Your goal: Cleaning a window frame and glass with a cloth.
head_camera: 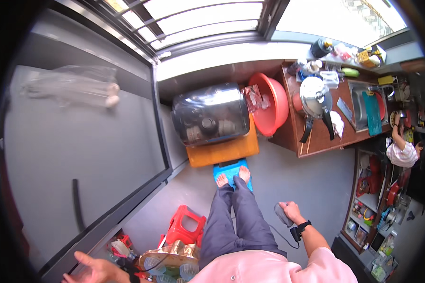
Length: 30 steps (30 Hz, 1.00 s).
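My right hand is closed around a bunched grey cloth, held out to the right of my legs. At the lower left edge, my left hand is spread with its fingers apart and holds nothing. It is near the dark frame of a large grey panel; whether it touches the frame I cannot tell. Both wrists wear black straps with cables. My bare feet are on a blue plastic step stool.
Ahead, a dark-lidded dish box rests on an orange stand, beside a red basin. A pressure cooker stands on the brown counter. A red plastic stool is behind at left. Another person works at right.
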Motion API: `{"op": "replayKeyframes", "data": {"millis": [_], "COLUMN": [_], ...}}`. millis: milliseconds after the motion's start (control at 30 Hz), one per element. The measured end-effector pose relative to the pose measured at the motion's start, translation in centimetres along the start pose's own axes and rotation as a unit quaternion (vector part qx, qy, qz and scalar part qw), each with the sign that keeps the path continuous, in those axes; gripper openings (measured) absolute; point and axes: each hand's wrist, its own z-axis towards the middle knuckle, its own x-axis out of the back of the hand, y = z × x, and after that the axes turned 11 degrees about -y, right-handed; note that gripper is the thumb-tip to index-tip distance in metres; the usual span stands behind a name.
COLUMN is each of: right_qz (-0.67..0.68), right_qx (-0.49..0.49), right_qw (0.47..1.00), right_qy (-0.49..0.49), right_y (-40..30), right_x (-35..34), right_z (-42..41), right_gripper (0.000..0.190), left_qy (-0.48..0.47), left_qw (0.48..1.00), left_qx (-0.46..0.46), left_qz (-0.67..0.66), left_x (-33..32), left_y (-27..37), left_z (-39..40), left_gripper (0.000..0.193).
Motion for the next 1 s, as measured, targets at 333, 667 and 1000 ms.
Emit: {"op": "replayKeyframes", "data": {"millis": [333, 667, 1000], "right_qz": [0.388, 0.355, 0.120], "right_qx": [0.319, 0.700, 0.845], "right_qw": [0.835, 0.595, 0.458], "right_qy": [-0.224, -0.175, 0.248], "right_y": [-16.2, -35.0, -42.7], "right_x": [13.6, 21.6, 25.7], "right_z": [-14.0, -33.0, -43.5], "right_gripper": [0.037, 0.046, 0.052], "left_qy": [0.025, -0.115, -0.119], "left_qw": [0.996, 0.985, 0.982], "left_qx": [0.049, 0.054, 0.120], "left_qz": [-0.073, -0.114, -0.081], "left_x": [7.0, 9.8, 8.3], "left_y": [-6.2, -8.5, -6.7], "left_z": [5.2, 11.3, 12.9], "left_gripper": [0.073, 0.099, 0.092]}}
